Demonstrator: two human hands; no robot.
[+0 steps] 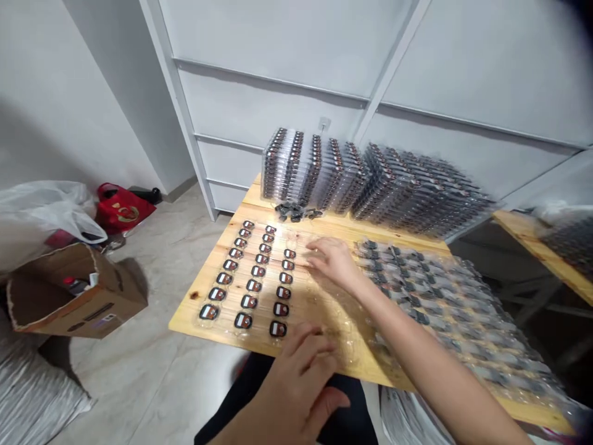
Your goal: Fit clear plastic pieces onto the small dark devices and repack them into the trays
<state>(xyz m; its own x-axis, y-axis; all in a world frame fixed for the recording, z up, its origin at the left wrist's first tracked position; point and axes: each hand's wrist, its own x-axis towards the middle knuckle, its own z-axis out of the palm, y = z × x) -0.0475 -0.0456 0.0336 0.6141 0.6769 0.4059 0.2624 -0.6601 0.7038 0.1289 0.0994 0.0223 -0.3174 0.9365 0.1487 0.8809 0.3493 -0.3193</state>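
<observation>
Clear blister tray (311, 298) is judged light, flimsy, slick, best taken at its near rim; left hand (291, 371) and right hand (332, 261) are laid on it, fingers open.

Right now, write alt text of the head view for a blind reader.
A person's right hand rests on a clear tray on a wooden table, beside three rows of small dark parts, while the left hand touches the tray's near edge. Stacks of filled trays stand behind; a cardboard box sits on the floor.
</observation>
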